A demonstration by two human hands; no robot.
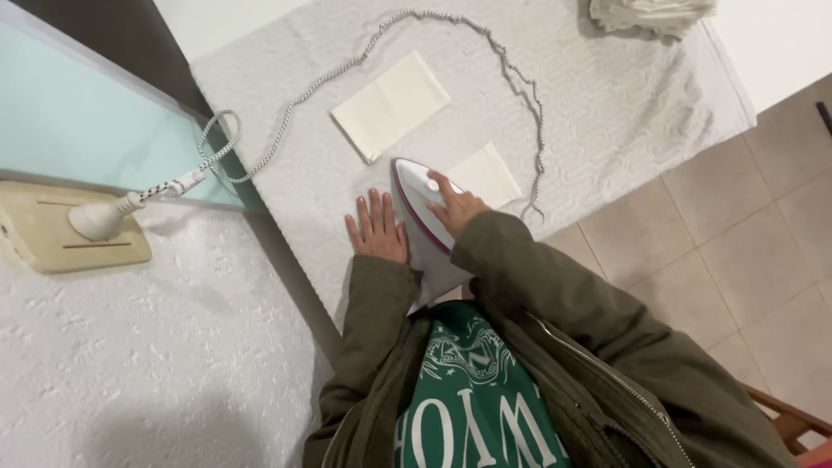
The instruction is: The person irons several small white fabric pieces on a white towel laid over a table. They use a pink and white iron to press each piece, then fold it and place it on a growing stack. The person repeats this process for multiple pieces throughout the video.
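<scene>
Head view: cord [364, 52] around cloths [390, 104], iron [425, 217].

It was a home, shown by a towel-covered worktop [607, 113] set for ironing with a white iron [425, 217], its braided cord [347, 65] plugged into a wall socket [78, 234], folded cloths [390, 104], and a beige tiled floor [745, 243].

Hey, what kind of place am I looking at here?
Probably a room in a home, set up for ironing. An iron rests on a padded board under the right hand, its cord runs to a wall socket, and the floor is tiled.
</scene>
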